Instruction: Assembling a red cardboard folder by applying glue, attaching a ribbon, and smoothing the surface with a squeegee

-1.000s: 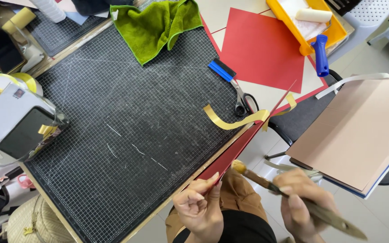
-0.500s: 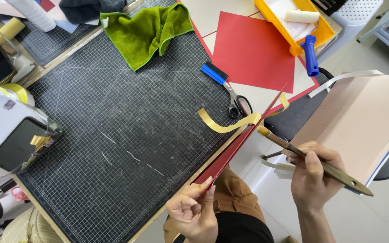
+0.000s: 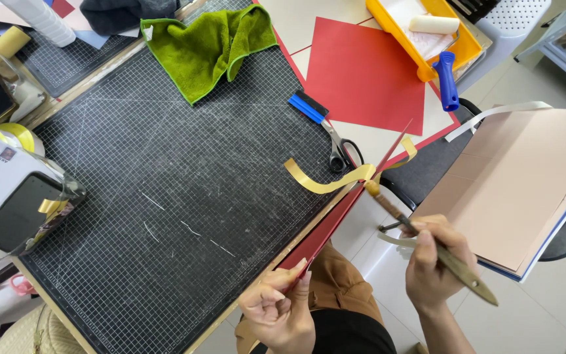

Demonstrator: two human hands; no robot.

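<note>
My left hand [image 3: 276,308] pinches the near end of a long red card [image 3: 325,229], held on edge along the front rim of the black cutting mat [image 3: 165,196]. A gold ribbon strip [image 3: 325,183] curls from the card's far part. My right hand [image 3: 430,262] grips a wooden-handled brush [image 3: 427,239]. Its tip touches the card near the ribbon. Both hands sit just off the mat's front edge, above my lap.
Scissors [image 3: 339,147] with a blue block lie by a red sheet [image 3: 368,72]. A green cloth [image 3: 204,42] lies at the mat's back. A yellow tray [image 3: 456,39] holds a roller with a blue handle [image 3: 447,78]. A tape dispenser [image 3: 8,196] stands left. Tan boards [image 3: 525,183] rest on a chair.
My right hand has carried the brush up along the card from near my left hand toward the ribbon. The left hand has kept its pinch on the card's end.
</note>
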